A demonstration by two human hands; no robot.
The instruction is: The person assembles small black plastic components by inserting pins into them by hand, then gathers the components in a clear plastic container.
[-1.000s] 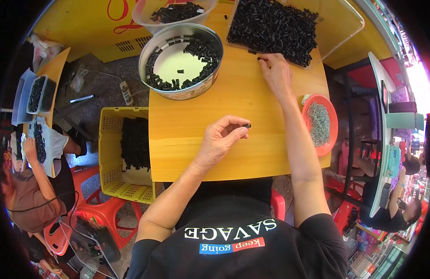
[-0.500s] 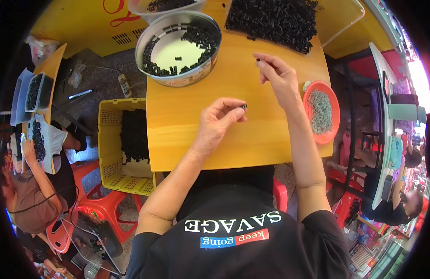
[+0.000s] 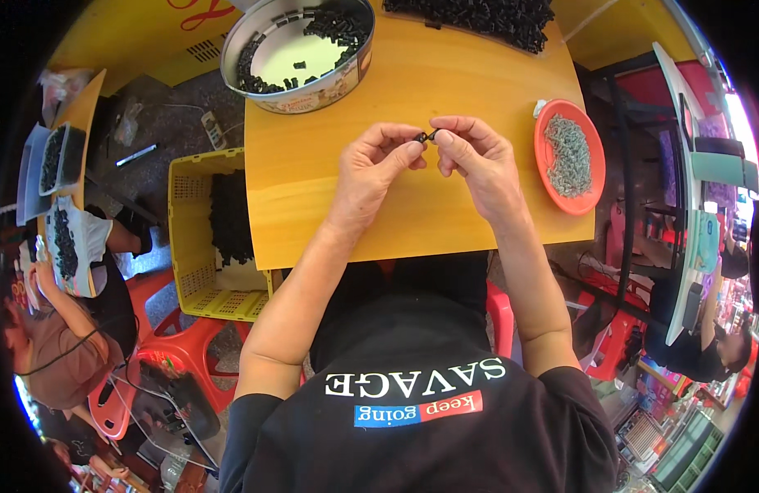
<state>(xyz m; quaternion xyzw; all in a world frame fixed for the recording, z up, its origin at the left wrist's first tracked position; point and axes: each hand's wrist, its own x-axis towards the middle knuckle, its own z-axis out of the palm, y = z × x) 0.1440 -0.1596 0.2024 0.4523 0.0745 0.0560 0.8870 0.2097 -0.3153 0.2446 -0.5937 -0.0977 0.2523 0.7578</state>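
My left hand (image 3: 371, 168) pinches a small black plastic piece (image 3: 420, 138) between thumb and fingers. Close against it, my right hand (image 3: 482, 160) holds another small black piece (image 3: 433, 134) the same way. The two pieces meet tip to tip, or nearly so, above the yellow table (image 3: 293, 189). Fingertips cover most of both, so I cannot tell their exact shape. Beyond my left hand stands a round tin (image 3: 310, 100) with many black pieces along its inner wall. To the right of my right hand lies an orange-red bowl (image 3: 545, 168) of small silvery-grey parts (image 3: 567, 156).
A heap of black pieces (image 3: 486, 16) fills a clear tray at the table's far edge. Below the table's left edge sits a yellow crate (image 3: 223, 306) with black material inside. Red stools (image 3: 178, 353) and a co-worker (image 3: 63, 361) are at the left.
My right hand has come down and left to meet my left hand, which has risen slightly. The pieces are now together. The view has shifted, so the tin and tray appear higher.
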